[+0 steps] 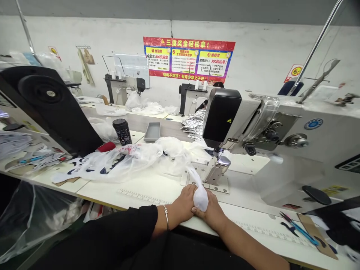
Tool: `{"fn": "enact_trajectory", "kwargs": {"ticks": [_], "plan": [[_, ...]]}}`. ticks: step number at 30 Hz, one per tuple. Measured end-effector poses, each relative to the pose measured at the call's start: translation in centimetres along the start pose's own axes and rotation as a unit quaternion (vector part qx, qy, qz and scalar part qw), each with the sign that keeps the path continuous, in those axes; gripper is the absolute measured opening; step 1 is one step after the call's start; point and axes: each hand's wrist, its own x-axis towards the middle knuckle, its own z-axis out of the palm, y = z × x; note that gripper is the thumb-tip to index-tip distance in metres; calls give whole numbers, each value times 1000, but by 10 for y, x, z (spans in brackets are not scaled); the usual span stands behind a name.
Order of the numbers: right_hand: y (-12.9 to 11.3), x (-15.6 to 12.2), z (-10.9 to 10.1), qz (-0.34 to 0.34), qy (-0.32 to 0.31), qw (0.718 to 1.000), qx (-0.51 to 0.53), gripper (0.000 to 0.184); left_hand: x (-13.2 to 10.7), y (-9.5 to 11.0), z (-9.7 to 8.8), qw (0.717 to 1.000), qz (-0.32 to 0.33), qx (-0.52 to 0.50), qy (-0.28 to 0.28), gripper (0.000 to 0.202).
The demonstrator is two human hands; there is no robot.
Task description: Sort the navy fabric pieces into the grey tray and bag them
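Both my hands meet at the near edge of the sewing table (157, 187), closed around a bunched white plastic bag (200, 197). My left hand (184, 204), with a thin bracelet on its wrist, grips the bag from the left. My right hand (212, 212) holds it from underneath on the right. The twisted bag runs up and left toward the needle plate (213, 185) under the presser foot (221, 162) of the sewing machine (281, 123). More crumpled clear plastic (135, 157) with dark printed pieces inside lies spread to the left.
A dark tumbler (122, 131) and a grey tray (152, 132) stand behind the plastic. Blue-handled scissors (299, 228) lie on cardboard at the right. A black machine part (47, 105) looms on the left. Other sewing machines (125, 84) stand by the far wall.
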Motion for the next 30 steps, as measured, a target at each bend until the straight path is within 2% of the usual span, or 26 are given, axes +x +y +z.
{"fn": "enact_trajectory", "kwargs": {"ticks": [7, 12, 15, 17, 20, 22, 24, 26, 27, 30], "plan": [[-4, 6, -2, 30, -5, 999, 13, 76, 8, -5, 1, 1000, -25, -2, -19, 55], [-9, 12, -7, 50, 20, 998, 12, 68, 20, 4, -7, 998, -53, -31, -28, 45], [-14, 9, -9, 50, 25, 998, -7, 59, 23, 3, -31, 994, -53, -65, -65, 46], [-15, 5, -11, 45, 20, 998, -27, 49, 18, -7, -58, 992, -88, -73, -53, 47], [-14, -2, -12, 32, 6, 998, -46, 33, 2, -38, -110, 974, -219, -20, 60, 40], [-12, -5, -13, 26, 0, 999, -48, 32, -13, -62, -145, 934, -326, 46, 139, 46], [-10, -6, -13, 22, 2, 999, -43, 42, -30, -84, -170, 883, -422, 99, 179, 56], [-10, -6, -13, 17, 6, 999, -30, 48, -45, -97, -179, 851, -478, 130, 177, 59], [-11, -6, -14, 16, 9, 1000, -22, 46, -52, -100, -177, 847, -485, 140, 167, 55], [-14, -9, -18, 27, 25, 999, 6, 33, -64, -94, -156, 869, -443, 173, 138, 37]]}}
